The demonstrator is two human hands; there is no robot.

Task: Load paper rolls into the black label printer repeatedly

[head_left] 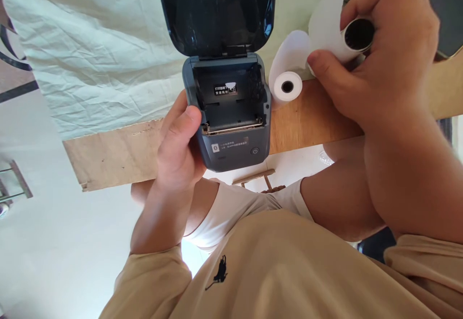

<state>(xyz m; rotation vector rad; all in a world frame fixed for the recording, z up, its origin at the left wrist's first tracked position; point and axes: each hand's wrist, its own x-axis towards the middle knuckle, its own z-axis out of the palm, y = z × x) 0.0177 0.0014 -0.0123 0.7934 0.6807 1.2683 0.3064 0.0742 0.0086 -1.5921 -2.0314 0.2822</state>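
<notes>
A small dark label printer (pixel 231 150) is gripped by my left hand (pixel 181 140), with the thumb on its left rim and the fingers behind. Its black lid (pixel 219 10) stands flipped up, and the paper bay inside shows no roll. My right hand (pixel 383 68) is closed around a white paper roll (pixel 338 44) with a wide dark core, and a strip of its paper extends upward. Between the printer and that hand, a smaller white paper roll (pixel 294 87) with a loose paper end lies by the table's near edge.
A pale cloth (pixel 108 59) covers much of the wooden table (pixel 119 155), leaving a bare strip along its near edge. At the upper right a dark flat object (pixel 448 15) lies behind my right hand. My legs are under the table edge.
</notes>
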